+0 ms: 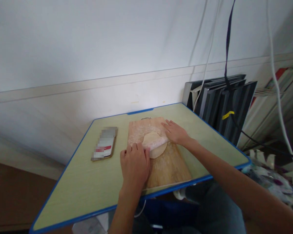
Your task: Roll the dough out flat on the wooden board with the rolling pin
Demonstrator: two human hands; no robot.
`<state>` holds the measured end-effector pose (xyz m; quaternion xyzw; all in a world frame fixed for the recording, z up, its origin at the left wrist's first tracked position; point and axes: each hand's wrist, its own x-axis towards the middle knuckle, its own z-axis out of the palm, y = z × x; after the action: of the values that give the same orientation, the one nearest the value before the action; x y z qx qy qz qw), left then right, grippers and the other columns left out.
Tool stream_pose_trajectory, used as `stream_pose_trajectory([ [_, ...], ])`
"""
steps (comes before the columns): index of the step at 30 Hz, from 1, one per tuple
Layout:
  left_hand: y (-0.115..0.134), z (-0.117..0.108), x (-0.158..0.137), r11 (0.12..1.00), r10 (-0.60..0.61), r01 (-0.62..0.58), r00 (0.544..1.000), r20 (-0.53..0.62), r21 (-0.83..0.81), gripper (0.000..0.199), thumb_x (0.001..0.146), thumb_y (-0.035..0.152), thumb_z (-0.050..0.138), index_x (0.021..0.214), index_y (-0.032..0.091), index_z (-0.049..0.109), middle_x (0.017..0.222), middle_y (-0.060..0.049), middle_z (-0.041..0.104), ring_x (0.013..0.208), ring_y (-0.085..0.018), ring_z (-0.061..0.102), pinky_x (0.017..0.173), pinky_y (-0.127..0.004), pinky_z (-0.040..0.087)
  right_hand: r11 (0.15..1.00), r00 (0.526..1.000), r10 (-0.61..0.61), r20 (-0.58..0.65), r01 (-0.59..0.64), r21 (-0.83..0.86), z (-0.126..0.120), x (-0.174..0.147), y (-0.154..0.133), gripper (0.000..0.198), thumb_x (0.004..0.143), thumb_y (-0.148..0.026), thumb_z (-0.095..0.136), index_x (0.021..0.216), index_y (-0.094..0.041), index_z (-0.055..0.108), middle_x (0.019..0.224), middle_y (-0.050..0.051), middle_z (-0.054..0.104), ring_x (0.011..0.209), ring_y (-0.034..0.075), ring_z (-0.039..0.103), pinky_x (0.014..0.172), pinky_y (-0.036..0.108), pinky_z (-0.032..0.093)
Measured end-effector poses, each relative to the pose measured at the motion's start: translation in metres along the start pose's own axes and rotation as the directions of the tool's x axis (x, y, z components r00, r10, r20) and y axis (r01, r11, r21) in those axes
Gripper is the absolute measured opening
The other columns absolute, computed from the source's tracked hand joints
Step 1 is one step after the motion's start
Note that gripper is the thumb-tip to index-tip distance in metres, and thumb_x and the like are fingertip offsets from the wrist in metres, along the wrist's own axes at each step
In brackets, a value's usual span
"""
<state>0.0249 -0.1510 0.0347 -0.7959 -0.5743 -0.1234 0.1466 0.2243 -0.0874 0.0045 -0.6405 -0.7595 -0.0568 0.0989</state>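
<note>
A flour-dusted rolling pin [156, 142] lies across a thin, round sheet of dough [159, 152] on a wooden cutting board [169, 169]. My left hand [135, 162] is closed over the pin's left end, its fingers curled down at the board's left edge. At the other end, my right hand [177, 132] rests on the pin with its fingers reaching forward; its palm covers that tip. Dough shows both in front of and behind the pin. White flour coats the far half of the board.
The board stands on a pale green table [88, 191] with a blue rim. A smartphone [104, 144] lies to the left, its screen partly pixelated. Dark folded panels [217, 104] lean at the wall on the right, where a black cable [227, 55] and white cables hang.
</note>
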Motion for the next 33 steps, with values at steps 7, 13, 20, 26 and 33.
stream_pose_trajectory([
  [7, -0.011, 0.006, 0.028, 1.0, -0.011, 0.008, 0.993, 0.116, 0.027, 0.056, 0.09, 0.038, 0.016, 0.078, 0.014, 0.065, 0.072, -0.011, 0.066, 0.069, -0.023, 0.061, 0.066, -0.036, 0.036, 0.996, 0.993, 0.059, 0.099, -0.065, 0.066, 0.005, 0.034, 0.0, 0.046, 0.085, -0.016, 0.028, 0.126, -0.009, 0.046, 0.133, 0.012, 0.044, 0.124, 0.019, 0.037, 0.102, 0.031, 0.03],
  [13, -0.009, 0.004, 0.018, 1.0, 0.012, -0.012, 0.999, 0.029, 0.007, 0.048, 0.09, 0.036, 0.02, 0.084, 0.015, 0.062, 0.077, -0.01, 0.065, 0.076, -0.024, 0.059, 0.07, -0.037, 0.036, 1.0, 0.998, 0.022, 0.056, -0.024, 0.019, -0.002, 0.018, -0.004, 0.047, 0.086, -0.015, 0.026, 0.128, -0.008, 0.045, 0.133, 0.011, 0.044, 0.126, 0.02, 0.033, 0.105, 0.032, 0.024],
  [20, 0.002, 0.003, -0.007, 1.0, -0.007, 0.007, 0.999, -0.051, 0.0, 0.035, 0.087, 0.032, 0.03, 0.089, 0.013, 0.059, 0.086, -0.011, 0.061, 0.088, -0.026, 0.054, 0.075, -0.039, 0.034, 0.995, 0.995, 0.089, -0.033, -0.088, 0.045, -0.001, -0.012, -0.005, 0.048, 0.089, -0.02, 0.021, 0.131, -0.009, 0.041, 0.136, 0.009, 0.041, 0.128, 0.019, 0.03, 0.104, 0.034, 0.028],
  [26, -0.009, 0.009, 0.022, 1.0, -0.008, 0.008, 0.999, 0.045, 0.005, 0.054, 0.09, 0.037, 0.016, 0.082, 0.015, 0.064, 0.075, -0.012, 0.065, 0.073, -0.025, 0.06, 0.068, -0.038, 0.035, 0.992, 0.993, 0.103, 0.064, -0.107, 0.064, 0.001, 0.018, -0.006, 0.044, 0.088, -0.016, 0.025, 0.124, -0.014, 0.048, 0.132, 0.008, 0.046, 0.124, 0.016, 0.037, 0.101, 0.03, 0.031],
  [33, -0.011, 0.007, 0.02, 1.0, 0.017, -0.017, 0.999, 0.043, -0.006, 0.052, 0.089, 0.036, 0.018, 0.087, 0.013, 0.064, 0.08, -0.013, 0.065, 0.079, -0.026, 0.059, 0.07, -0.038, 0.035, 0.99, 0.989, 0.12, 0.091, -0.126, 0.069, -0.01, 0.006, -0.013, 0.045, 0.089, -0.017, 0.023, 0.126, -0.012, 0.047, 0.133, 0.009, 0.045, 0.123, 0.018, 0.038, 0.101, 0.029, 0.03],
])
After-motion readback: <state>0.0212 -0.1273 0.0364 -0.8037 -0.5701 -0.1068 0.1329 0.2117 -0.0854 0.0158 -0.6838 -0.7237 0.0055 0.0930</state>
